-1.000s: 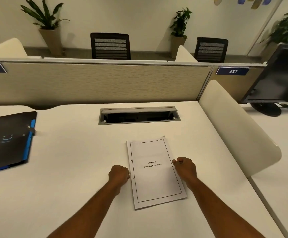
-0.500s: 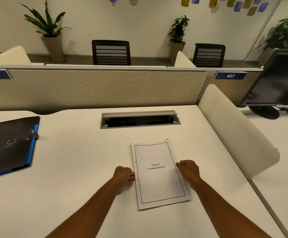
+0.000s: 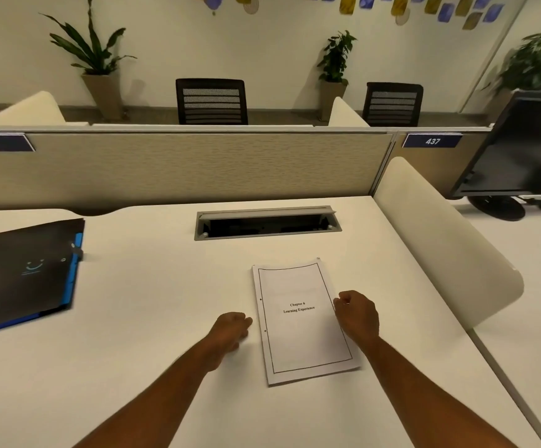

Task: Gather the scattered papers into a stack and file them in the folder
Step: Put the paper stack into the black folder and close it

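A stack of white papers (image 3: 301,321) lies flat on the white desk (image 3: 140,318), its top sheet printed "Chapter 6 Learning Experience" inside a black border. My left hand (image 3: 230,329) rests on the desk just left of the stack's punched edge, fingers curled, a small gap between them and the paper. On the other side, my right hand (image 3: 356,313) sits curled against the stack's right edge. A closed black folder (image 3: 20,273) with a blue spine lies far left on the desk, away from both hands.
A grey cable tray opening (image 3: 267,223) is set into the desk behind the papers. A beige partition (image 3: 198,166) closes the back, and a curved white divider (image 3: 440,240) closes the right side. A dark monitor (image 3: 527,147) stands on the neighbouring desk.
My left hand has drawn slightly away from the stack's left edge. The head camera has tilted up a little. The papers and folder have stayed in place.
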A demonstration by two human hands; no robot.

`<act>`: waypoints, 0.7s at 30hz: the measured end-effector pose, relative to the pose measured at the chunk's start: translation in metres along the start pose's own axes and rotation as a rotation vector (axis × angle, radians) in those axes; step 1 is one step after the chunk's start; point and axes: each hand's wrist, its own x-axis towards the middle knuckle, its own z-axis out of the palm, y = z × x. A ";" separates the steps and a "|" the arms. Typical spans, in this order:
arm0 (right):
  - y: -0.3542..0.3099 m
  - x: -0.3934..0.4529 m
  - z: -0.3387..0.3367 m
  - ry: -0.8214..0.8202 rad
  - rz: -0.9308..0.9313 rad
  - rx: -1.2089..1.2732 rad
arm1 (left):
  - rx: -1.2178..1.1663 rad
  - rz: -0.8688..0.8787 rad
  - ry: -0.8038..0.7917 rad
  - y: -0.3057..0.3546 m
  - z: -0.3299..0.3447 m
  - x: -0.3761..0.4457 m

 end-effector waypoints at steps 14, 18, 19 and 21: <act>-0.100 -0.101 0.126 -0.213 -0.202 0.195 | -0.029 0.057 0.331 -0.054 -0.169 -0.057; -0.140 -0.121 0.162 -0.261 -0.218 0.218 | -0.038 0.058 0.396 -0.071 -0.234 -0.066; -0.149 -0.126 0.171 -0.276 -0.210 0.228 | -0.034 0.051 0.412 -0.075 -0.251 -0.067; -0.172 -0.138 0.197 -0.319 -0.186 0.248 | -0.012 0.044 0.449 -0.083 -0.293 -0.070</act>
